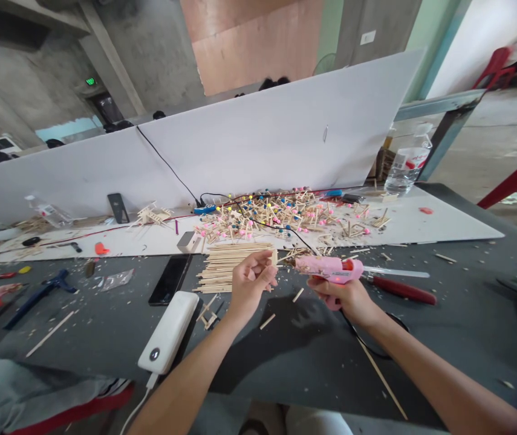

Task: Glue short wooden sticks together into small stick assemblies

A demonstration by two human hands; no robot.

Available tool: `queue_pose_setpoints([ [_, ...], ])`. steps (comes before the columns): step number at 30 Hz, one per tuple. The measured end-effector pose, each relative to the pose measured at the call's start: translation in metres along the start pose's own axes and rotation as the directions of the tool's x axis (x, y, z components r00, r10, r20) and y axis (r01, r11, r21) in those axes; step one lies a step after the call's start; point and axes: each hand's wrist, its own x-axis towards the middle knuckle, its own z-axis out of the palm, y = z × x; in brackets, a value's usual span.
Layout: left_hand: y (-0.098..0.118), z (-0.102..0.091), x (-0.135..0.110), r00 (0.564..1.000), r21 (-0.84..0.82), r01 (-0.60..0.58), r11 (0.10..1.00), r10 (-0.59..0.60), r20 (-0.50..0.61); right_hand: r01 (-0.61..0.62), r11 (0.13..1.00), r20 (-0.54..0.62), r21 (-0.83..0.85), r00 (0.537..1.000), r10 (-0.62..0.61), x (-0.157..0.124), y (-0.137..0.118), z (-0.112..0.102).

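In my right hand [342, 296] is a pink hot glue gun [324, 267], its fingers wrapped round the handle. A clear glue stick [396, 272] sticks out of its back end, and the nozzle points left. My left hand [253, 278] is closed in a pinch on a small piece made of wooden sticks [274, 258], just left of the nozzle. The fingers partly cover that piece. Behind the left hand lies a row of thin wooden sticks [219, 266]. A small stick frame [208, 314] and short cut pieces [268, 321] lie on the dark table nearby.
A heap of stick pieces with coloured balls [262, 214] spreads along a white board. Left are a phone [170, 279] and a cabled white power bank [170, 332]. Red-handled pliers [403, 290] lie right, a water bottle [407, 163] behind. A white partition [258, 145] stands at the back.
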Motion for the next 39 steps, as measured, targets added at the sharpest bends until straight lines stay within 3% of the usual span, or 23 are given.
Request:
queue_pose_setpoints([
  [39,0.002,0.0025,-0.0043,0.999,-0.014,-0.007,1.0,0.007,0.032,-0.029,1.0,-0.057,-0.009,0.998,0.028,0.0043,0.0035,0.0006],
])
